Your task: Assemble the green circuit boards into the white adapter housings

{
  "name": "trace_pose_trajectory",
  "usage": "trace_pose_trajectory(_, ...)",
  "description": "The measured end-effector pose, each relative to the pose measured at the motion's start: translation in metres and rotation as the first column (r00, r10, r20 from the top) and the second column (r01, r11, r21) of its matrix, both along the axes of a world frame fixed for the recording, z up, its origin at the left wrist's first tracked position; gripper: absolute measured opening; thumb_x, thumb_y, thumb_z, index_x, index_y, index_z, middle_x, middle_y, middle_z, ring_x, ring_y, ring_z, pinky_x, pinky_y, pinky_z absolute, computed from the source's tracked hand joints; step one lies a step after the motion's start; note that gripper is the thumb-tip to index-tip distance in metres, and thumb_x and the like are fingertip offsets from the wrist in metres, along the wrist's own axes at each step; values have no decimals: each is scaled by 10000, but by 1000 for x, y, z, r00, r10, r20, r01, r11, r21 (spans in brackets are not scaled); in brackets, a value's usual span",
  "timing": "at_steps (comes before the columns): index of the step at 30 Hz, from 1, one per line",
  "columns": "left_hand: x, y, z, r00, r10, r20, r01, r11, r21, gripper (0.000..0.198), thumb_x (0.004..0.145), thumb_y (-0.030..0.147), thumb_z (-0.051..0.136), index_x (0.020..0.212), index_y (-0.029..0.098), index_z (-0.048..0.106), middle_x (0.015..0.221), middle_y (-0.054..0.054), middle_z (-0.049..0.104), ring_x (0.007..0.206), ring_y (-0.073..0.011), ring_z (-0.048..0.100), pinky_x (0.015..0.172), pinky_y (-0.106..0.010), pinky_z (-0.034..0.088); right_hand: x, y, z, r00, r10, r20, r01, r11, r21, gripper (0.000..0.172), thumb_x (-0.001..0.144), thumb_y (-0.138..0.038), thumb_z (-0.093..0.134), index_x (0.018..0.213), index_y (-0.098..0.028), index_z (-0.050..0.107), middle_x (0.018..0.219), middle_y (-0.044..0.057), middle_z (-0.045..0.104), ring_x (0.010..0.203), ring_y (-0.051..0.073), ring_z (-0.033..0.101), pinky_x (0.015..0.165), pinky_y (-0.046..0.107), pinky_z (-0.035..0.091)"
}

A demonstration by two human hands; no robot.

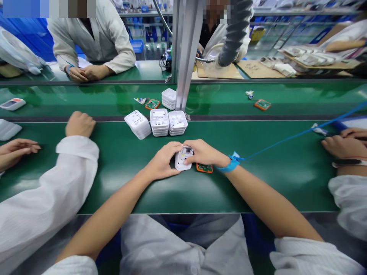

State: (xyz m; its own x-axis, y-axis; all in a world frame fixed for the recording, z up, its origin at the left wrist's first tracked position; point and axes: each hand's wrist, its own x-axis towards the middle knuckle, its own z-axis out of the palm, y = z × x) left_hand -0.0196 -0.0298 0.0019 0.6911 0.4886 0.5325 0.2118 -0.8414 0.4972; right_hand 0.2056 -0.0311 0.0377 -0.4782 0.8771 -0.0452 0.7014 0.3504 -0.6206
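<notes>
Between my hands, just above the green worktop, is a small white plastic housing (181, 162), its open inside facing me. My left hand (164, 160) grips its left side, thumb at the lower edge and fingers at the top. My right hand (203, 152) holds the right side, with its thumb pressed inside the housing; what lies under that thumb is hidden. A green circuit board in an orange frame (204, 168) lies on the worktop beneath my right hand, partly covered by it. A blue wrist strap (229, 164) circles my right wrist.
Stacks of white housings (159, 122) stand beyond my hands, by a metal post (183, 57). More orange-framed boards (262, 104) lie on the far green strip. A blue cord (286, 141) stretches right from my wrist. Co-workers' arms (77, 164) rest at both sides.
</notes>
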Motion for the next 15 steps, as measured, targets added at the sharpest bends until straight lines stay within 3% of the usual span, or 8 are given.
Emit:
trace_pose_trajectory(3, 4, -6, 0, 994, 89, -66, -92, 995, -31, 1009, 771, 335, 809, 1545, 210, 174, 1510, -240, 382, 1418, -377, 434, 1123, -568, 449, 28, 14, -3, 997, 2, -81, -8, 997, -74, 355, 691, -330, 828, 949, -168, 646, 911, 21, 707, 817, 191, 636, 715, 274, 466)
trace_pose_trajectory(5, 8, -10, 1, 989, 125, -84, -128, 991, -26, 1050, 779, 376, 801, 1552, 171, 121, 1505, -263, 349, 1410, -394, 419, 1131, -572, 437, 54, 35, -5, 974, -159, -159, 143, 984, -110, 386, 690, -365, 822, 971, -164, 651, 933, 42, 716, 847, 217, 650, 756, 316, 509)
trace_pose_trajectory(8, 10, -12, 2, 984, 102, -147, -103, 995, -5, 876, 850, 331, 717, 1523, 167, 181, 1423, -228, 438, 1310, -369, 499, 1078, -544, 474, 82, 88, -1, 834, -487, -260, 466, 874, -140, 382, 692, -347, 841, 951, -138, 653, 925, 88, 732, 790, 218, 660, 750, 349, 541)
trace_pose_trajectory(10, 9, -12, 3, 977, 86, -195, -88, 996, 0, 764, 876, 301, 674, 1493, 161, 247, 1389, -215, 479, 1235, -354, 538, 1022, -527, 501, 84, 128, 6, 745, -603, -285, 600, 792, -110, 326, 838, -361, 750, 993, -94, 645, 979, 142, 723, 792, 196, 667, 757, 342, 551)
trace_pose_trajectory(12, 6, -12, 3, 971, 87, -221, -89, 996, 0, 681, 885, 292, 656, 1457, 147, 316, 1366, -206, 505, 1187, -344, 549, 986, -512, 510, 74, 161, 11, 721, -637, -273, 650, 758, -52, 351, 999, -388, 561, 1122, -65, 622, 1095, 167, 689, 861, 175, 675, 784, 333, 560)
trace_pose_trajectory(15, 3, -11, 4, 964, 113, -239, -118, 993, -7, 525, 902, 282, 634, 1371, 152, 438, 1299, -177, 554, 1133, -319, 554, 953, -487, 510, 52, 186, 2, 728, -653, -210, 675, 736, 50, 367, 989, -412, 609, 1241, -145, 610, 1186, 89, 651, 985, 185, 662, 849, 382, 584)
